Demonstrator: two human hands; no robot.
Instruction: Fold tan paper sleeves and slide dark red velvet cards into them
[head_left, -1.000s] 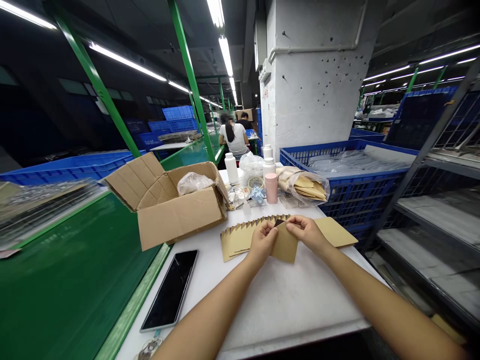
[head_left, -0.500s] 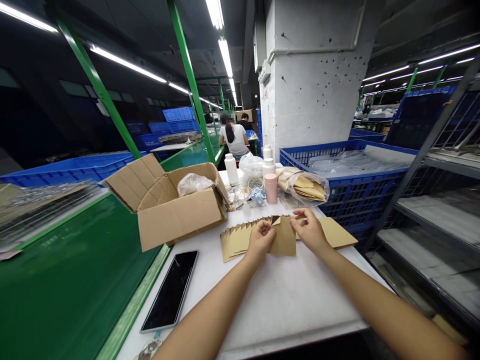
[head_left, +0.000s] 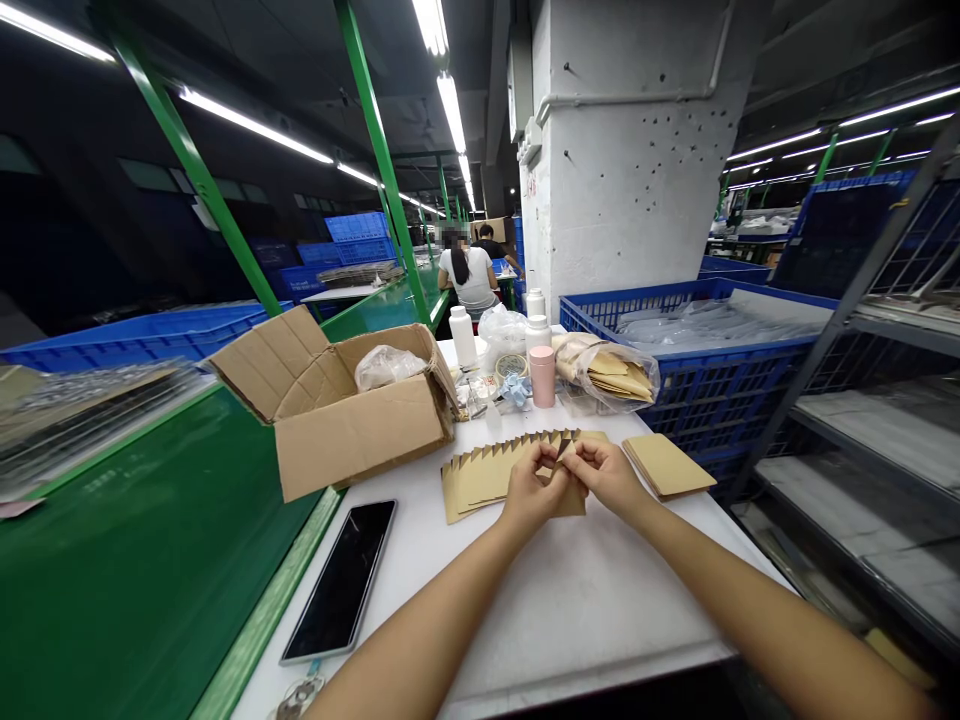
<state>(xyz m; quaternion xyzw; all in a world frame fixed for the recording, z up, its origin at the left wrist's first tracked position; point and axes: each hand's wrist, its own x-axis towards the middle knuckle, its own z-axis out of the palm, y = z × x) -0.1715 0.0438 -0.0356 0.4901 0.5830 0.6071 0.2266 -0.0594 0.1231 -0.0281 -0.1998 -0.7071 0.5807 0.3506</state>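
My left hand [head_left: 531,490] and my right hand [head_left: 607,477] meet above the white table [head_left: 570,610], both pinching a kraft paper envelope [head_left: 571,500] at its upper edge. Most of that envelope is hidden behind my fingers, and a dark opening shows between them. To the left, a fanned row of kraft envelopes [head_left: 484,478] lies under my left hand's side. A squared stack of kraft envelopes [head_left: 667,466] sits just beyond my right hand, not touching it.
An open cardboard box [head_left: 352,435] stands at the table's left, beside a black smartphone [head_left: 341,580]. White bottles [head_left: 463,336], a pink bottle [head_left: 542,376] and a plastic bag of envelopes [head_left: 607,375] stand behind. A blue crate [head_left: 720,385] and metal shelving [head_left: 862,450] flank the right; a seated person [head_left: 469,280] works farther off.
My hands have moved closer together, and the held envelope has shifted left. It no longer overlaps the stack on the right, and more of it is covered by my fingers.
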